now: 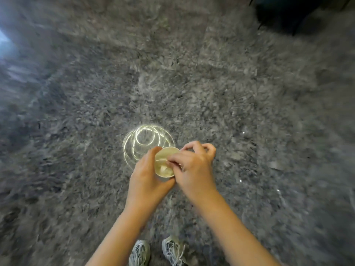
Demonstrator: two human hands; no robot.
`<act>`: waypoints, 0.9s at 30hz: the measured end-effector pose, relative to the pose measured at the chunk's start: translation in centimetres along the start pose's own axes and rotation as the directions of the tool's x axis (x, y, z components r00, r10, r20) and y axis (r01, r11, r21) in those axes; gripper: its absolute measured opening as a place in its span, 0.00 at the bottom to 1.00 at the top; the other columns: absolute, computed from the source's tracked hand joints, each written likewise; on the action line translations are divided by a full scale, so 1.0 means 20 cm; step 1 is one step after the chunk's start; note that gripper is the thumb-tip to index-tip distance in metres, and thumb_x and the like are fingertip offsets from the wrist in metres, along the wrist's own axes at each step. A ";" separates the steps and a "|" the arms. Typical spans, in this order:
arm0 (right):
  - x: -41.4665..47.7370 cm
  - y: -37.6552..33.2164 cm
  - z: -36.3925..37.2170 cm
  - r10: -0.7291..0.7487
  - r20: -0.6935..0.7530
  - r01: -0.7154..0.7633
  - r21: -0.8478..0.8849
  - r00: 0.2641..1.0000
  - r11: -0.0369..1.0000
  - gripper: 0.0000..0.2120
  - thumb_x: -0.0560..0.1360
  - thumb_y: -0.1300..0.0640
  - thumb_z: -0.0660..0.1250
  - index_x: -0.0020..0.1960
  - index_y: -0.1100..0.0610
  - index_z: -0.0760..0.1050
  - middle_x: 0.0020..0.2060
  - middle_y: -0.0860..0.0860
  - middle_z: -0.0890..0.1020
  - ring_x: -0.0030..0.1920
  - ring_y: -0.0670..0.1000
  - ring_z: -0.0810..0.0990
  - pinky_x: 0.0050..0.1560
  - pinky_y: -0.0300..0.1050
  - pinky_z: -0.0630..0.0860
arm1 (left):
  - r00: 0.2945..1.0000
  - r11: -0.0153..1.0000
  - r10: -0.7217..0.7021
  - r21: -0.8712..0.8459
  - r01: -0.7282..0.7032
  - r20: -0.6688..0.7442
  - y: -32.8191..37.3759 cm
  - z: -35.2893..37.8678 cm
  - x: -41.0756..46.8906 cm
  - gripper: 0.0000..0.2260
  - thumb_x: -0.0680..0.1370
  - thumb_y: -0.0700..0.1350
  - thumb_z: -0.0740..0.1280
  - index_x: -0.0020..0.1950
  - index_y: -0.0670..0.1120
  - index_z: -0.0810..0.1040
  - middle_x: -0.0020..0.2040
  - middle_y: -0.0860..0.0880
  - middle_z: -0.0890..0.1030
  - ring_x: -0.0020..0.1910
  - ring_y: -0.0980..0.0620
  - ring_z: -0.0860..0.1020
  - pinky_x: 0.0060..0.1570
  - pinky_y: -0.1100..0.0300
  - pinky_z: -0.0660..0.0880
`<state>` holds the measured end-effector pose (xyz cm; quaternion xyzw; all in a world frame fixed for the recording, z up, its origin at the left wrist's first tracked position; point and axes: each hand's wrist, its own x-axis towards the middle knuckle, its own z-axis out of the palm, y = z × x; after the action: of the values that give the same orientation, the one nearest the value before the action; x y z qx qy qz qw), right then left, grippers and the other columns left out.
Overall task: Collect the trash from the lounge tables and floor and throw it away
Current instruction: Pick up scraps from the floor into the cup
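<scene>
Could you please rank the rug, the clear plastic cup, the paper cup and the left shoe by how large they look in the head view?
1. Rug, which fills nearly the whole view.
2. Clear plastic cup.
3. Paper cup and left shoe: too alike to rank; the frame edge crops the shoe, and hands cover part of the cup.

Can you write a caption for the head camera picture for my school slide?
Left hand holds a paper cup while right hand reaches inside it, above a shaggy grey rug.
</scene>
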<state>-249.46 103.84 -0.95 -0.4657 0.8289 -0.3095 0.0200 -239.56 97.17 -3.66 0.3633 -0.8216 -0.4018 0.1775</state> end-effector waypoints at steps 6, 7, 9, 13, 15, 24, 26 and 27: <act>0.03 -0.03 -0.29 0.158 0.010 -0.156 -0.103 0.987 0.982 0.04 0.63 0.57 0.76 0.32 0.55 0.81 0.30 0.52 0.79 0.44 0.52 0.79 0.58 0.46 0.53 | 0.968 0.981 0.196 -0.045 -0.191 0.159 0.29 -0.05 0.11 0.28 0.63 0.53 0.75 0.59 0.49 0.70 0.50 0.55 0.78 0.48 0.55 0.77 0.43 0.69 0.68; 0.02 -0.03 -0.33 0.180 0.002 -0.178 -0.132 0.984 0.975 0.05 0.66 0.57 0.74 0.33 0.56 0.81 0.31 0.52 0.80 0.46 0.53 0.78 0.59 0.46 0.51 | 0.949 0.970 0.242 -0.053 -0.236 0.203 0.33 -0.06 0.13 0.29 0.63 0.52 0.75 0.60 0.48 0.70 0.50 0.54 0.78 0.49 0.54 0.77 0.43 0.67 0.69; 0.00 -0.05 -0.41 0.222 -0.033 -0.225 -0.173 0.974 0.959 0.10 0.72 0.54 0.69 0.35 0.58 0.81 0.34 0.54 0.80 0.51 0.53 0.76 0.60 0.48 0.49 | 0.901 0.941 0.335 -0.054 -0.334 0.276 0.39 -0.07 0.16 0.29 0.63 0.51 0.76 0.59 0.47 0.70 0.50 0.54 0.79 0.47 0.54 0.77 0.40 0.65 0.69; -0.13 -0.12 -0.55 0.341 -0.112 -0.357 -0.186 0.933 0.915 0.20 0.77 0.47 0.57 0.37 0.57 0.81 0.36 0.51 0.81 0.55 0.52 0.71 0.60 0.49 0.48 | 0.787 0.881 0.460 -0.099 -0.463 0.411 0.51 -0.10 0.12 0.25 0.62 0.52 0.76 0.54 0.51 0.69 0.40 0.61 0.75 0.39 0.67 0.75 0.35 0.75 0.67; -0.23 -0.17 -0.60 0.396 -0.166 -0.423 -0.192 0.903 0.885 0.21 0.77 0.47 0.55 0.37 0.56 0.81 0.35 0.50 0.81 0.54 0.53 0.71 0.59 0.50 0.49 | 0.714 0.860 0.492 -0.147 -0.489 0.499 0.56 -0.09 0.08 0.27 0.62 0.52 0.75 0.57 0.49 0.70 0.42 0.60 0.76 0.39 0.64 0.75 0.37 0.78 0.67; -0.95 -0.30 -0.88 0.586 -0.654 -0.830 -0.121 0.479 0.544 0.21 0.75 0.49 0.55 0.32 0.56 0.80 0.31 0.48 0.82 0.45 0.54 0.78 0.51 0.47 0.56 | 0.233 0.657 0.679 -0.435 -0.615 0.696 0.98 0.15 -0.42 0.27 0.65 0.51 0.76 0.60 0.47 0.71 0.45 0.57 0.77 0.41 0.58 0.75 0.37 0.74 0.68; -1.15 -0.33 -0.97 0.588 -0.716 -0.878 -0.074 0.376 0.472 0.20 0.75 0.49 0.55 0.33 0.55 0.80 0.32 0.48 0.82 0.45 0.54 0.78 0.52 0.47 0.56 | 0.104 0.606 0.699 -0.510 -0.610 0.707 1.10 0.23 -0.61 0.27 0.66 0.50 0.75 0.61 0.46 0.70 0.47 0.55 0.78 0.42 0.56 0.77 0.37 0.73 0.69; -1.25 -0.35 -1.01 0.579 -0.748 -0.898 -0.052 0.324 0.436 0.19 0.75 0.50 0.55 0.34 0.55 0.81 0.33 0.48 0.82 0.46 0.54 0.78 0.52 0.48 0.56 | 0.042 0.580 0.705 -0.541 -0.609 0.708 1.16 0.27 -0.71 0.27 0.66 0.50 0.75 0.61 0.46 0.70 0.48 0.54 0.78 0.43 0.54 0.77 0.37 0.70 0.70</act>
<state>-236.54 130.86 12.73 0.1301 0.9465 -0.1901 -0.2261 -243.72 120.01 11.33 -0.3304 -0.8315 -0.4353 -0.1001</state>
